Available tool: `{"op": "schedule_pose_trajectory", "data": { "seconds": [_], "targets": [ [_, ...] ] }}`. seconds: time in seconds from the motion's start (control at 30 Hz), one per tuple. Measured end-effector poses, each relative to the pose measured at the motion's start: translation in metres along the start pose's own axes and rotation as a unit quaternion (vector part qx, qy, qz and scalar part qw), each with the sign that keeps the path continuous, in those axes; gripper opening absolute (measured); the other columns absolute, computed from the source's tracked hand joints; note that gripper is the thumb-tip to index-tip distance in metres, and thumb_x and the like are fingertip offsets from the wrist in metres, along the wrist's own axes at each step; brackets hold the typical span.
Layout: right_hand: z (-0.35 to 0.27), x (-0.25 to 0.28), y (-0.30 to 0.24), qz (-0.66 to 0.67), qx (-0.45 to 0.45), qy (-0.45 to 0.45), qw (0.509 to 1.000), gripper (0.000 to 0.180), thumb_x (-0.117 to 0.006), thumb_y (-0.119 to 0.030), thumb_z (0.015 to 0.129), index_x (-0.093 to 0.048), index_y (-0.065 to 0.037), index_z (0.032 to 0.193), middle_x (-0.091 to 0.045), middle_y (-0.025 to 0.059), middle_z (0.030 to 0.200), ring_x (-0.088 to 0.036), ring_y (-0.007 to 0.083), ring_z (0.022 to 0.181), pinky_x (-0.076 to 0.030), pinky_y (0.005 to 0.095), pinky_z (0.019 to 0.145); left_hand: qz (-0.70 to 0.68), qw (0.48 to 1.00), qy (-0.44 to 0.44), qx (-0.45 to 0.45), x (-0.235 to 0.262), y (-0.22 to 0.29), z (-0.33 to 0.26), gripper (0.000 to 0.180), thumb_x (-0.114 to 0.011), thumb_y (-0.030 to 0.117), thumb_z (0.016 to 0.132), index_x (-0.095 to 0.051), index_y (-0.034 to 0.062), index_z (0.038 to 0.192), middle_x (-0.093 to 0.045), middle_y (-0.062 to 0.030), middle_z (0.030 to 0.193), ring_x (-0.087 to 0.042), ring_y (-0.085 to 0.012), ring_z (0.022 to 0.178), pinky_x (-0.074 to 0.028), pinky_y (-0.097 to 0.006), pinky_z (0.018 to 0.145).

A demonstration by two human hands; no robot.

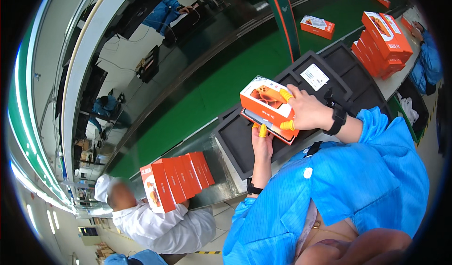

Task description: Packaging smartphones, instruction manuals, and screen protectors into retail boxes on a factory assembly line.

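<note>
Orange box point(264, 102), held over the black foam tray point(235, 145): right hand point(308, 112) clasped over its top edge, left hand point(262, 142) closed beneath; best kept level, thumbs clear of the flap, gripped by capped fingertips point(286, 94).

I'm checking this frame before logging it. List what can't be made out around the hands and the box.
- Head view: underside of the orange box, turned away.
- Left hand palm, hidden beneath the box.
- Right hand fingertips, covered by yellow finger covers.
- Black foam tray, partly behind the box and arms.
</note>
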State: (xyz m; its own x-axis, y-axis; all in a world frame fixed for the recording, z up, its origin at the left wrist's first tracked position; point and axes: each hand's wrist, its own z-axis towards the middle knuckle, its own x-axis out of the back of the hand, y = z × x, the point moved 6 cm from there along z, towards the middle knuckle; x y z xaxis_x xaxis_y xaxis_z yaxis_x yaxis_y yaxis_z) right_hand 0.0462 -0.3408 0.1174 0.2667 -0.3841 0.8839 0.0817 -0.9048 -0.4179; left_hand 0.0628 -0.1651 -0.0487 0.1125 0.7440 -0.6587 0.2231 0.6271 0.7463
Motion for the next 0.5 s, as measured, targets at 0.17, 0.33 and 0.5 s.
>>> {"op": "schedule_pose_trajectory", "data": {
  "seconds": [0.17, 0.33, 0.5],
  "targets": [
    [0.001, -0.017, -0.006, -0.017, 0.021, -0.009, 1.000, 0.068, -0.070, -0.040, 0.072, -0.054, 0.010, 0.115, -0.024, 0.0281, 0.144, -0.045, 0.0442, 0.117, -0.046, 0.0433, 0.094, 0.007, 1.000, 0.023, -0.006, -0.004, -0.003, 0.000, 0.045, -0.061, 0.021, 0.092, -0.037, 0.0066, 0.128, -0.052, -0.0072, 0.127, -0.051, -0.0212, 0.119, -0.043, -0.042, 0.099],
    [-0.004, -0.016, -0.012, -0.043, 0.048, 0.018, 0.998, 0.069, -0.070, -0.039, 0.074, -0.052, 0.008, 0.120, -0.024, 0.0275, 0.145, -0.046, 0.0441, 0.116, -0.045, 0.0438, 0.095, 0.033, 0.998, 0.040, -0.024, -0.012, 0.001, -0.004, 0.047, -0.060, 0.027, 0.093, -0.038, 0.0073, 0.129, -0.049, -0.0066, 0.132, -0.050, -0.0227, 0.120, -0.043, -0.043, 0.098],
    [0.000, -0.012, 0.009, 0.011, 0.040, 0.022, 0.999, 0.074, -0.070, -0.041, 0.075, -0.046, 0.004, 0.129, -0.024, 0.0271, 0.145, -0.041, 0.0433, 0.124, -0.041, 0.0433, 0.100, 0.025, 0.999, 0.044, -0.017, -0.005, -0.005, -0.001, 0.041, -0.057, 0.024, 0.094, -0.040, 0.0071, 0.127, -0.052, -0.0067, 0.127, -0.054, -0.0222, 0.114, -0.046, -0.043, 0.095]
  ]
}}
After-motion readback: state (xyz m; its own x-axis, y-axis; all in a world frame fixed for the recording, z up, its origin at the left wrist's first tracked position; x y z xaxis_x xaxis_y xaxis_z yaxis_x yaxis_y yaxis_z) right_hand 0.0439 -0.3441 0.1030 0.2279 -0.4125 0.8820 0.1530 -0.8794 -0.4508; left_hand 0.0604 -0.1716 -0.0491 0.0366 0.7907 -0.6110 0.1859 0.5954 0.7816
